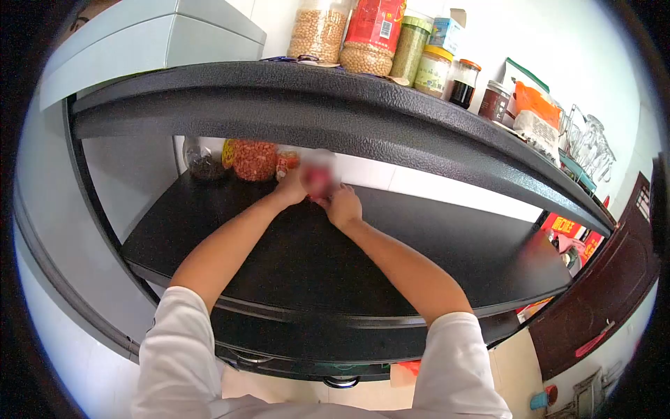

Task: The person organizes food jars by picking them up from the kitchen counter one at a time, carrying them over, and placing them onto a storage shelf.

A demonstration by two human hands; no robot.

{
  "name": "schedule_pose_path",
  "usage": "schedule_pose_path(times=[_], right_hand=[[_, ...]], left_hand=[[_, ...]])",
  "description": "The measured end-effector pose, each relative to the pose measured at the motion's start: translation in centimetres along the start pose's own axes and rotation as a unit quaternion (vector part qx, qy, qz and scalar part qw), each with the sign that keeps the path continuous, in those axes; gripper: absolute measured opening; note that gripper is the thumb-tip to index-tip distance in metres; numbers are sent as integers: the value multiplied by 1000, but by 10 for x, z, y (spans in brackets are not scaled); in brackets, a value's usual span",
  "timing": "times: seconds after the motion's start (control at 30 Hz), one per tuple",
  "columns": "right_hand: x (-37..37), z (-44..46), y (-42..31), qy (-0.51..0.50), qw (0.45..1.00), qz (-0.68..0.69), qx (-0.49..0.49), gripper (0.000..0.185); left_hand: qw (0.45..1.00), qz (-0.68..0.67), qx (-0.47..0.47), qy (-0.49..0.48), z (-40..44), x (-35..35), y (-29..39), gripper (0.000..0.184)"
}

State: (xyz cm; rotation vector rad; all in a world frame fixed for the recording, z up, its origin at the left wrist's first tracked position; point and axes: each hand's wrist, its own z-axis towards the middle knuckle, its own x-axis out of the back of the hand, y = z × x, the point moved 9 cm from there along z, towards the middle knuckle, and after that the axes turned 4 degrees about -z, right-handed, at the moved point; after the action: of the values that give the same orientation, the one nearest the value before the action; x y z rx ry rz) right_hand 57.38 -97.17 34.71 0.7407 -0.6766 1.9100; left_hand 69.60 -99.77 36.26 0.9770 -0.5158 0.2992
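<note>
Both my arms reach over the black lower shelf (293, 244) toward its back edge. Between my hands stands a container (319, 176) with something red in it, partly blurred. My left hand (292, 188) is closed round its left side, and my right hand (342, 205) is closed at its lower right. Just left of my left hand is a small jar with an orange-red label (286, 162). Farther left come a large jar of reddish-pink pieces (254, 160) and a clear jar with dark contents (202, 162).
The upper black shelf (314, 101) passes above my hands. On it stand a grey box (146, 42), a jar of beans (319, 33), a red-labelled jar (371, 35) and several smaller jars. Red packages (564, 225) show beyond the right end.
</note>
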Motion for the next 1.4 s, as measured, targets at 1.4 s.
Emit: schedule_pose_path(times=[1.4], right_hand=[[-22, 30, 17, -46, 993, 51, -96, 25]], left_hand=[[942, 309, -16, 134, -5, 4, -28, 20]])
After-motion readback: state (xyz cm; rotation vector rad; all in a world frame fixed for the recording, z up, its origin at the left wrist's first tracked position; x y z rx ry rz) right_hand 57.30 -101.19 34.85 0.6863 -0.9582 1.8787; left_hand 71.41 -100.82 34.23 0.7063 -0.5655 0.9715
